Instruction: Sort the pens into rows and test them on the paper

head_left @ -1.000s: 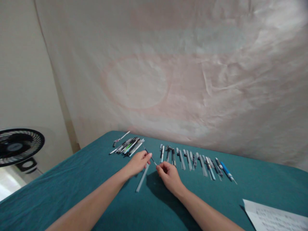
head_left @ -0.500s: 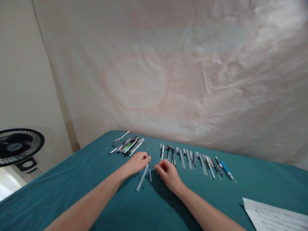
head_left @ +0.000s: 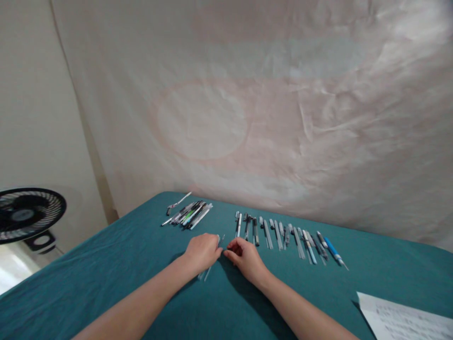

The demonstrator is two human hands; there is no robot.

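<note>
My left hand (head_left: pixel 203 251) is closed, palm down, low over the cloth, its fingers round a thin pen refill (head_left: pixel 208 274). A clear pen barrel (head_left: pixel 200 276) shows beside the refill under this hand. Most of both is hidden by the palm, so I cannot tell whether the barrel is gripped as well. Just to the right, my right hand (head_left: pixel 247 258) has its thumb and forefinger pinched close to the left fingertips. Whatever they hold, if anything, is too small to see.
A heap of pens (head_left: pixel 191 215) lies at the back left, with a white pen (head_left: pixel 180 201) behind it. Several taken-apart pens (head_left: pixel 278 233) form a row on the right, ending in a blue pen (head_left: pixel 332 250). A written sheet (head_left: pixel 406 316) lies front right; a fan (head_left: pixel 28 215) stands left.
My left hand has come down toward me and turned palm down over the clear barrel. The refill, upright before, now slants beside it. My right hand has shifted slightly left and down.
</note>
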